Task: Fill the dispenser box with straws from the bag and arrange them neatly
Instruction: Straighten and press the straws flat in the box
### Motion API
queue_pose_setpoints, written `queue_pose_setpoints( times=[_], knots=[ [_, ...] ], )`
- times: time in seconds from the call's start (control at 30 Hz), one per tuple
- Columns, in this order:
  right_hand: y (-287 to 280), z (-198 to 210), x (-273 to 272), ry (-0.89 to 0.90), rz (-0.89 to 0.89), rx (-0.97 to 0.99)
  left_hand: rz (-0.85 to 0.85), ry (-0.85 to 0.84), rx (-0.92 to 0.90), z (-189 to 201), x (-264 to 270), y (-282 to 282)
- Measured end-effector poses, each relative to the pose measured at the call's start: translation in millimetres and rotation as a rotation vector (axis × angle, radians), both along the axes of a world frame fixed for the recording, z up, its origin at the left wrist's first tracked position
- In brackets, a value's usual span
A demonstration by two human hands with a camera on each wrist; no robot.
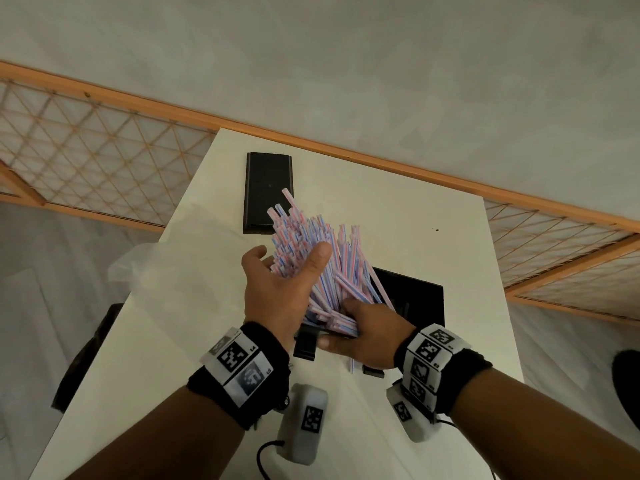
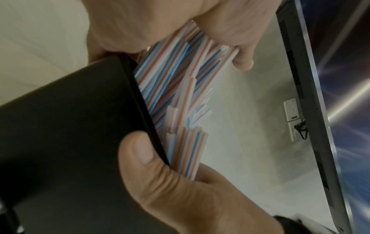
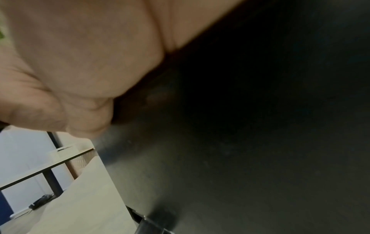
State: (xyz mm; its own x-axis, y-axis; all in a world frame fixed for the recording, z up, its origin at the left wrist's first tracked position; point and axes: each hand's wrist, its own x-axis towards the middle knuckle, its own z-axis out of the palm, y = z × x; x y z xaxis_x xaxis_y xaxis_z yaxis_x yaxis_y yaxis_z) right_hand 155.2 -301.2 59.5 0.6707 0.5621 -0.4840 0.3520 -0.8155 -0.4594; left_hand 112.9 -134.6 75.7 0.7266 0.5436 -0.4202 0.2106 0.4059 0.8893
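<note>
A thick bundle of pink, blue and white striped straws (image 1: 311,251) stands tilted, its lower ends in the black dispenser box (image 1: 419,299) on the white table (image 1: 433,209). My left hand (image 1: 289,268) cups the bundle's middle from the left, fingers curled round it. My right hand (image 1: 346,323) grips the lower ends at the box's near rim. In the left wrist view the left hand (image 2: 200,31) wraps the straws (image 2: 172,79), and the right hand (image 2: 170,174) has its thumb on the box's outer wall (image 2: 70,126). The right wrist view shows only palm (image 3: 70,63) and dark box (image 3: 240,142).
The box's black lid (image 1: 268,192) lies flat at the table's far side. A clear plastic bag (image 1: 149,268) lies crumpled at the left edge. One loose straw (image 1: 352,367) lies by the near right of the box. A wooden lattice screen (image 1: 86,150) stands beyond the table.
</note>
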Motion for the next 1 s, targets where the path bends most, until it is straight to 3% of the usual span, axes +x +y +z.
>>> queue_pose_setpoints(
  times=[0.17, 0.4, 0.57, 0.83, 1.0],
  knots=[
    [0, 7, 0, -0.027, -0.05, 0.061, -0.009, 0.011, 0.043, 3, -2, 9],
    [-12, 15, -7, -0.21, -0.06, -0.068, -0.063, -0.069, 0.281, 15, -9, 13],
    [-18, 16, -7, -0.054, -0.12, -0.152, -0.039, -0.131, 0.269, 15, -11, 9],
    [-13, 11, 1, 0.089, -0.16, -0.054, -0.066, -0.341, 0.641, 27, -20, 4],
    [-6, -3, 5, 0.062, -0.097, 0.016, -0.072, -0.44, 0.695, 42, -17, 4]
  ],
)
